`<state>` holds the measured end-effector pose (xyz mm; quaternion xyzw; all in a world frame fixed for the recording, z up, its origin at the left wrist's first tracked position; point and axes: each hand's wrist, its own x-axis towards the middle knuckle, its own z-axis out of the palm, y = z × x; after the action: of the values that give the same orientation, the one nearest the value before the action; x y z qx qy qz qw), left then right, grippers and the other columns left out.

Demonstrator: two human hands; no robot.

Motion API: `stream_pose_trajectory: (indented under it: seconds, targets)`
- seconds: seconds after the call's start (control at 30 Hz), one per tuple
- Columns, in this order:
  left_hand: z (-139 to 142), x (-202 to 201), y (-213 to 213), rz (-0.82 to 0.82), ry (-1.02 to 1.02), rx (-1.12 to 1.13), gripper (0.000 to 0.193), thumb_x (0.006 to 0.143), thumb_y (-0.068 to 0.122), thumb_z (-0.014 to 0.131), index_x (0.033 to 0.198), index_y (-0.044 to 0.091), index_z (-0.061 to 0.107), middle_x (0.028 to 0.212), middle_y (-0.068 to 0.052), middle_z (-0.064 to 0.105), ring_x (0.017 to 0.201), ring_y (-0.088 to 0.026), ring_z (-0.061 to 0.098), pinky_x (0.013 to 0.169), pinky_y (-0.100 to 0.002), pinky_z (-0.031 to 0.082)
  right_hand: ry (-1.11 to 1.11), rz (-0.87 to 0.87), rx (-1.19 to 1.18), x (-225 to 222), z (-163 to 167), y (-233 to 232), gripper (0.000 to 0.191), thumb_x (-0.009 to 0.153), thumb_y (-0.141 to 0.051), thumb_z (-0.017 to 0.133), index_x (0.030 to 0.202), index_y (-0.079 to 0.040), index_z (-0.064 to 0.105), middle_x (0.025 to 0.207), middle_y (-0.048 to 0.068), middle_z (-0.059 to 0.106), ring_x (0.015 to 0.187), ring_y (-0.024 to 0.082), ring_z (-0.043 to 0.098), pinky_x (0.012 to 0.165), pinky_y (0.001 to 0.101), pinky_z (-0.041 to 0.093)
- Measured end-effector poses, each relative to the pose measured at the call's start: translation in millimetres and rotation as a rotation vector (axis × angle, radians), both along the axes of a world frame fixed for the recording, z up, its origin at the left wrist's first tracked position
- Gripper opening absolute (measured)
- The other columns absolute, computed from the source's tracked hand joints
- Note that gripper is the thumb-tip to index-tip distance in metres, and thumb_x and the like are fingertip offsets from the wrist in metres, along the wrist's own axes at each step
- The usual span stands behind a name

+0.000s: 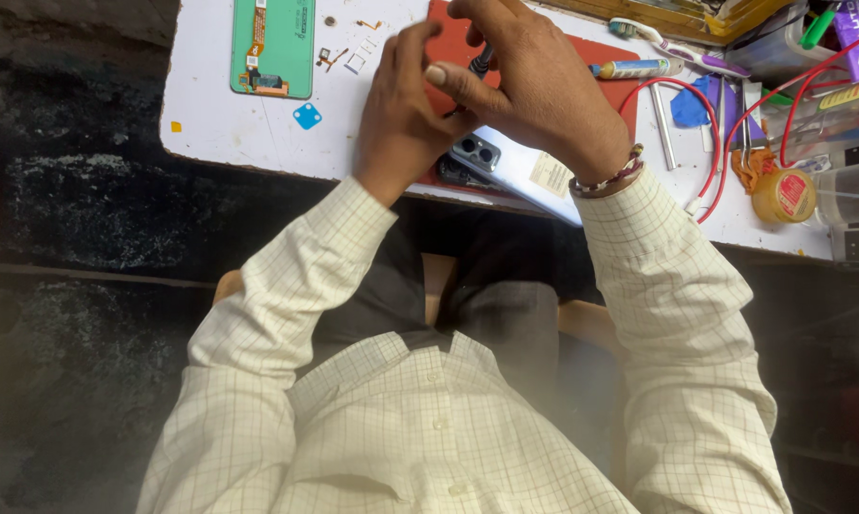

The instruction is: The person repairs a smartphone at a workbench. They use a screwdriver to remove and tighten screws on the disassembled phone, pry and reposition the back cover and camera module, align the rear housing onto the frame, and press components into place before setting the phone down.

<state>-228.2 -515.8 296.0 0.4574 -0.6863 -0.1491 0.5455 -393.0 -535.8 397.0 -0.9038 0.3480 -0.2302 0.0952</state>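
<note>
White workbench point(210, 124) spans the top. Red mat point(629, 90) at twelve o'clock carries a silver phone point(506, 164), camera side up. Right hand point(534, 86) pinches a dark tool point(480, 60); left hand point(401, 119) curls narrowly against the phone. Green panel point(273, 46) at eleven o'clock.

On the white bench point(210, 124), a red mat point(629, 90) lies under a silver-white phone point(520, 171); left of the mat, a green panel point(273, 46); right of it, red wires point(734, 124). Cream checked sleeves point(677, 286).
</note>
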Motion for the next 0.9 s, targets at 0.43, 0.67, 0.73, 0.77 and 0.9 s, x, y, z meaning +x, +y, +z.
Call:
stream_pose_trajectory:
  seconds: [0.43,0.67,0.73,0.77,0.9]
  targets:
    - [1.7,25.7,-15.4,0.159,-0.143,-0.132,0.099,0.079,0.047,0.103,0.146,0.006,0.042,0.140,-0.017,0.050,0.123,-0.038,0.055,0.103,-0.048,0.051,-0.040,0.027,-0.006,-12.9,1.4,6.7,0.066,0.112,-0.054,0.059,0.138,0.006,0.054,0.134,0.022,0.065,0.113,0.034,0.069,0.091,0.0428,0.060]
    - [-0.4,26.7,-26.9,0.308,-0.171,-0.016,0.084,0.084,0.034,0.099,0.141,0.008,0.044,0.136,-0.014,0.053,0.120,-0.037,0.055,0.098,-0.048,0.051,-0.014,-0.047,0.084,-13.1,4.6,10.0,0.064,0.110,-0.053,0.062,0.137,0.004,0.056,0.124,0.022,0.065,0.104,0.032,0.070,0.086,0.0436,0.058]
    - [-2.0,30.7,-26.2,0.181,-0.140,-0.091,0.094,0.080,0.034,0.103,0.146,0.008,0.041,0.142,-0.015,0.051,0.125,-0.037,0.053,0.103,-0.047,0.051,0.007,-0.022,0.023,-12.4,5.6,12.4,0.058,0.110,-0.046,0.067,0.136,0.004,0.055,0.124,0.022,0.065,0.103,0.032,0.070,0.087,0.0442,0.057]
    - [-2.7,30.9,-24.4,0.119,-0.124,-0.130,0.099,0.079,0.034,0.105,0.149,0.008,0.039,0.145,-0.015,0.049,0.127,-0.037,0.052,0.106,-0.047,0.050,0.017,-0.007,-0.009,-11.0,5.8,13.4,0.055,0.111,-0.043,0.069,0.135,0.004,0.055,0.125,0.022,0.065,0.103,0.033,0.069,0.087,0.0444,0.056]
    - [-2.9,12.8,-15.2,0.032,-0.131,-0.159,0.092,0.073,0.025,0.101,0.145,0.013,0.043,0.139,-0.012,0.050,0.127,-0.034,0.053,0.106,-0.049,0.047,-0.019,0.003,0.048,-2.5,4.3,16.0,0.046,0.103,-0.021,0.072,0.136,0.004,0.052,0.126,0.023,0.064,0.103,0.033,0.069,0.087,0.0446,0.055]
